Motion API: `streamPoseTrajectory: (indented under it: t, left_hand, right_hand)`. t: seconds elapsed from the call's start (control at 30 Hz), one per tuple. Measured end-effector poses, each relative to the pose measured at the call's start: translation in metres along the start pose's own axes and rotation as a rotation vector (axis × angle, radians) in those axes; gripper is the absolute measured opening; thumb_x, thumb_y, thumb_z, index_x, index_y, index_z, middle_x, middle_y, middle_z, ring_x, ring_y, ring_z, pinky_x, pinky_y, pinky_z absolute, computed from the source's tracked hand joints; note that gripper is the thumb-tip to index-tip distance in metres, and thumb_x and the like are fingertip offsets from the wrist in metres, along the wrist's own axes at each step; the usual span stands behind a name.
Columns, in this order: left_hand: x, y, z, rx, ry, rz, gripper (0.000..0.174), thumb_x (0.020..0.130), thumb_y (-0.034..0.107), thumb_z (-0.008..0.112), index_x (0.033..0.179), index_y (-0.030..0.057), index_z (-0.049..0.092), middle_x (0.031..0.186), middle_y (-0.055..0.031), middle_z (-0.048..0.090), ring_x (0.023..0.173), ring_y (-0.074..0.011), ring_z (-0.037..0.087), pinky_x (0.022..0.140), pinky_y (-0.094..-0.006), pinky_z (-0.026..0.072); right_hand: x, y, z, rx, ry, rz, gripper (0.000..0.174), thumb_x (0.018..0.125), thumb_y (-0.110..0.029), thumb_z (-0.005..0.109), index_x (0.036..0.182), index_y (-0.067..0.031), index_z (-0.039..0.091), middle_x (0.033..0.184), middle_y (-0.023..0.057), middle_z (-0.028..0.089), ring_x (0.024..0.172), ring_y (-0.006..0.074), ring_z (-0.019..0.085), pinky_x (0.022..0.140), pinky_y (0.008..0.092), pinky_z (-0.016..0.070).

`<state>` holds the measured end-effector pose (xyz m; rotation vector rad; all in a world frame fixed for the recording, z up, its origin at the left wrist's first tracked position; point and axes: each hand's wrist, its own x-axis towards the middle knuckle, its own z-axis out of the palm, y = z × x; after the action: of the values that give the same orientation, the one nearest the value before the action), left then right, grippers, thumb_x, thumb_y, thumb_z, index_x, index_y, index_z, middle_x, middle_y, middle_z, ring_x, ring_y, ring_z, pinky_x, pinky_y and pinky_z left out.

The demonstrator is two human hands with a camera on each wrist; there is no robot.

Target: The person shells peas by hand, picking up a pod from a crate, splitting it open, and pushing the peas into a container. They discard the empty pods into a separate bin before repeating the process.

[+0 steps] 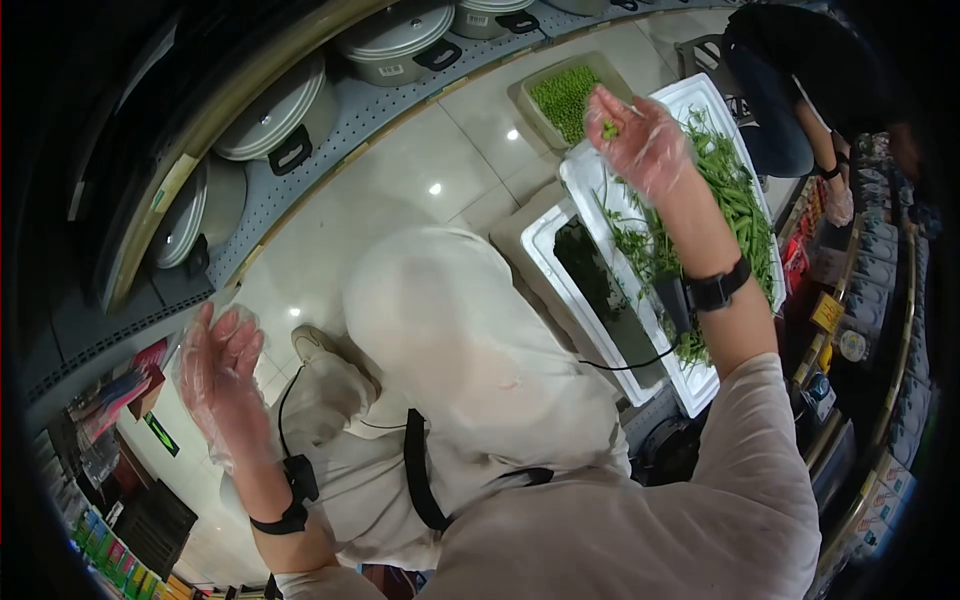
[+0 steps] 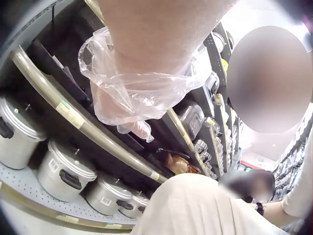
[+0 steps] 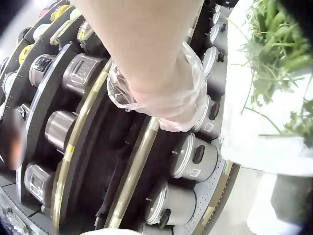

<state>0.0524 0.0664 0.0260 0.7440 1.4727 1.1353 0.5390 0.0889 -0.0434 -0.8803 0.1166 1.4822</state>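
Observation:
My right hand [image 1: 640, 145], in a clear plastic glove, holds a few green peas [image 1: 610, 129] at its curled fingers. It is above the near corner of a white foam tray [image 1: 580, 175] with leafy green pods [image 1: 735, 190]. Just beyond the fingers stands a square tub [image 1: 527, 105] full of shelled peas [image 1: 562, 100]. Off at the left, my gloved left hand [image 1: 225, 380] is raised with relaxed, slightly bent fingers and nothing in it. In the wrist views the gloved left hand [image 2: 132, 98] and right hand [image 3: 171, 100] show mostly from the wrist side, their fingers largely hidden.
A white foam box [image 1: 540, 235] with dark contents lies beside the tray. Lidded metal pots [image 1: 270, 110] line a curved shelf [image 1: 375, 115] at the upper left. Another person [image 1: 770, 90] crouches at the upper right, near shelves of goods [image 1: 880, 290]. My knee [image 1: 430, 290] is between my hands.

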Motion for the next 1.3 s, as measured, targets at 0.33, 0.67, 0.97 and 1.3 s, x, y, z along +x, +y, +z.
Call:
streamPoseTrajectory:
  t: [0.33,0.67,0.97,1.3]
  left_hand:
    - [0.015,-0.001,0.019,0.002,-0.014,-0.059,0.041,0.098,0.026,0.052,0.127,-0.0026,0.051,0.100,-0.0111,0.066,0.089,-0.0187,0.066,0.080,-0.0285,0.0535]
    - [0.022,-0.002,0.027,-0.003,-0.059,-0.051,0.040,0.098,0.024,0.051,0.127,-0.0036,0.051,0.100,-0.0122,0.067,0.091,-0.0184,0.066,0.079,-0.0285,0.0550]
    - [0.011,0.004,0.027,-0.024,-0.097,0.000,0.041,0.098,0.026,0.052,0.128,-0.0027,0.051,0.100,-0.0111,0.066,0.089,-0.0180,0.066,0.079,-0.0282,0.0547]
    - [-0.011,0.009,0.012,-0.074,-0.208,0.107,0.053,0.096,0.034,0.055,0.130,-0.0061,0.047,0.100,-0.0120,0.065,0.084,-0.0194,0.066,0.075,-0.0295,0.0570]
  right_hand:
    - [0.228,-0.137,-0.128,0.123,0.499,-0.281,0.032,0.098,-0.027,0.038,0.105,0.0012,0.051,0.098,0.0159,0.057,0.077,0.0235,0.058,0.063,0.0397,0.0510]
    - [0.184,-0.117,-0.082,-0.196,0.491,-0.409,0.023,0.096,-0.020,0.041,0.101,-0.0038,0.056,0.098,0.0123,0.062,0.089,0.0295,0.062,0.084,0.0481,0.0535]
    - [0.146,-0.162,-0.088,-0.184,-0.285,-0.147,0.023,0.094,0.001,0.042,0.117,0.0029,0.043,0.100,0.0202,0.054,0.088,0.0301,0.058,0.076,0.0361,0.0557]
    - [0.112,-0.135,-0.039,-0.617,0.172,-0.454,0.041,0.097,-0.012,0.047,0.136,-0.0006,0.039,0.141,0.0207,0.036,0.113,0.0407,0.053,0.093,0.0490,0.0514]
